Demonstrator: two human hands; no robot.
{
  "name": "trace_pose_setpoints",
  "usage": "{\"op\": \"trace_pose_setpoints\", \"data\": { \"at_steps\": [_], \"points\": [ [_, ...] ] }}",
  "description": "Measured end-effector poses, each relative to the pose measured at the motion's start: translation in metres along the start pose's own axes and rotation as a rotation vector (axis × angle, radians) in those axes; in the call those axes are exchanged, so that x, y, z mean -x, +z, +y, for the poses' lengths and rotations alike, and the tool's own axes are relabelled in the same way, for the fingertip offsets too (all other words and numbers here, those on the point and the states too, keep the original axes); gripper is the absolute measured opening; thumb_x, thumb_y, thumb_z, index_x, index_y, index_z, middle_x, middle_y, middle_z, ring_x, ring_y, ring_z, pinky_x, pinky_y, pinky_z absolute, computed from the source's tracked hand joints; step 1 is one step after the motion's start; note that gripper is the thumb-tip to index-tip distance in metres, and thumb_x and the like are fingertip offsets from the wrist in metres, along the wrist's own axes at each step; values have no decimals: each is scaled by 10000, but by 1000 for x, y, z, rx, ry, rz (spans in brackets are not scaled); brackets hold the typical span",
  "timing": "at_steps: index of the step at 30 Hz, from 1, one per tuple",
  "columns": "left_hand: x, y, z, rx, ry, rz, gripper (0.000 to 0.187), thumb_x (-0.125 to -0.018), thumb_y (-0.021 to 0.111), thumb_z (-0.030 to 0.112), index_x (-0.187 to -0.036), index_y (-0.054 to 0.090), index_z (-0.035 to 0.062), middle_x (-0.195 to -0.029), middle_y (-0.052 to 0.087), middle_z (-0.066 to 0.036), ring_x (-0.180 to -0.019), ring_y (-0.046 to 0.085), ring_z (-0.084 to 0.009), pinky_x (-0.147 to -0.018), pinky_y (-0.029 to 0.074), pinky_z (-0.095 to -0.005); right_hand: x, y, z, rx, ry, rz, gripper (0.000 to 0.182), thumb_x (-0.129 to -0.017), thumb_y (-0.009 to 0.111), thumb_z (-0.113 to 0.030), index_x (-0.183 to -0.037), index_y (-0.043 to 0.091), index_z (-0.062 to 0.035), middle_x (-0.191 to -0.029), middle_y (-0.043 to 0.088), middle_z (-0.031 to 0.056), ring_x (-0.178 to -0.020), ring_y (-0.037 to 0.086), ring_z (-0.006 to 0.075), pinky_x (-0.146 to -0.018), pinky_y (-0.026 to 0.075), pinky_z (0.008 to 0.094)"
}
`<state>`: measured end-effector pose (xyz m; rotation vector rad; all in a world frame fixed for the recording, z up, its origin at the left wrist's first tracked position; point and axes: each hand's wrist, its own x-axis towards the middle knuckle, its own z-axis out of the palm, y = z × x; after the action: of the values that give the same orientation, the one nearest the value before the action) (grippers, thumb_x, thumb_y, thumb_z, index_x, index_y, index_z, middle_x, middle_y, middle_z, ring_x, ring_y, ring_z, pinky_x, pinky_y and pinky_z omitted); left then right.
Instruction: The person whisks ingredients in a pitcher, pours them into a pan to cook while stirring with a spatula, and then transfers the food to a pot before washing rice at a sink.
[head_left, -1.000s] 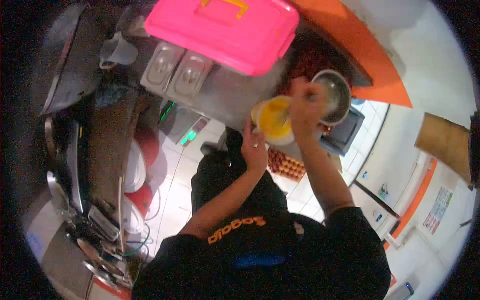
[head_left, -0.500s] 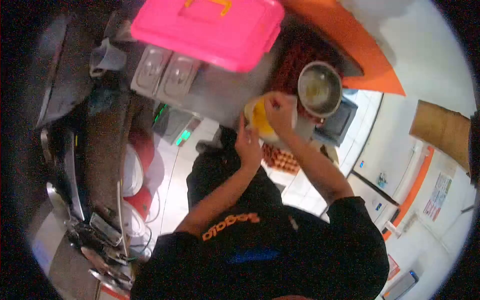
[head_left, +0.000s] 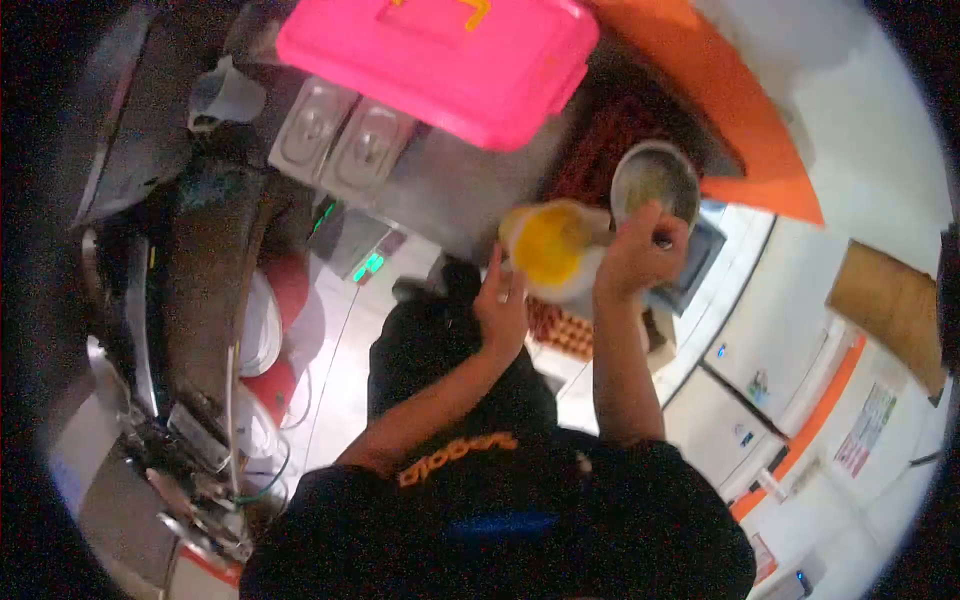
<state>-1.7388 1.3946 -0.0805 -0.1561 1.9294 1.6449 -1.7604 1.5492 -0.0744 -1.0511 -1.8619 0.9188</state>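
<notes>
A pale bowl (head_left: 511,226) of yellow liquid that looks like beaten egg is at the counter's near edge. My left hand (head_left: 500,312) grips the bowl's near left side, its fingers at the rim. My right hand (head_left: 640,258) is closed just right of the bowl, in front of a round metal pot (head_left: 655,165). What the right fingers hold is blurred and partly hidden; a greyish streak shows between them and the bowl. The pot has something pale in its bottom.
A pink plastic box lid (head_left: 450,75) is beyond the bowl. Two lidded steel containers (head_left: 365,150) and a clear jug (head_left: 228,97) stand to the left. Egg trays (head_left: 565,332) sit below the bowl. A scale with green digits (head_left: 368,268) lies near the counter edge.
My right hand has moved right, from over the bowl to beside the metal pot, uncovering the yellow liquid. My left hand stays at the bowl. The view has shifted slightly.
</notes>
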Motion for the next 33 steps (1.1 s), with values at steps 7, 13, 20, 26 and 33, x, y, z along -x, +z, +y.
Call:
{"op": "trace_pose_setpoints", "data": {
  "at_steps": [7,13,20,26,33],
  "points": [
    [-2,9,17,-47,26,50,467,-877,538,116,-1324,404,81,-900,636,-115,-834,572,-130,-771,451,-273,19,-24,-8,183,103,-87,102,-770,602,-48,-691,541,-27,-672,556,34,-618,511,133,-601,425,270],
    [10,6,-20,-34,95,86,449,-877,540,106,-1308,423,56,-952,639,-105,-827,574,-117,-775,453,-265,6,-20,-56,436,-138,71,127,-792,627,-108,-773,526,-34,-656,527,56,-601,514,142,-557,423,267],
    [-5,15,-13,-12,96,55,444,-880,537,114,-1306,425,60,-1000,629,-121,-823,560,-143,-751,453,-272,18,-16,23,158,4,-301,136,-730,657,-113,-689,548,-42,-615,562,56,-566,511,179,-581,425,312],
    [2,19,-3,-27,58,43,462,-856,555,89,-1301,436,66,-929,630,-112,-789,568,-145,-737,449,-262,0,-30,-35,558,-54,-185,150,-755,651,-130,-688,553,-39,-615,569,63,-571,530,160,-566,433,305],
    [-15,25,19,82,93,56,453,-865,542,81,-1305,438,91,-911,633,-104,-831,582,-135,-720,471,-269,1,-15,-12,258,-121,-162,207,-750,640,-105,-634,480,-45,-567,507,35,-530,501,142,-524,421,309]
  ]
}}
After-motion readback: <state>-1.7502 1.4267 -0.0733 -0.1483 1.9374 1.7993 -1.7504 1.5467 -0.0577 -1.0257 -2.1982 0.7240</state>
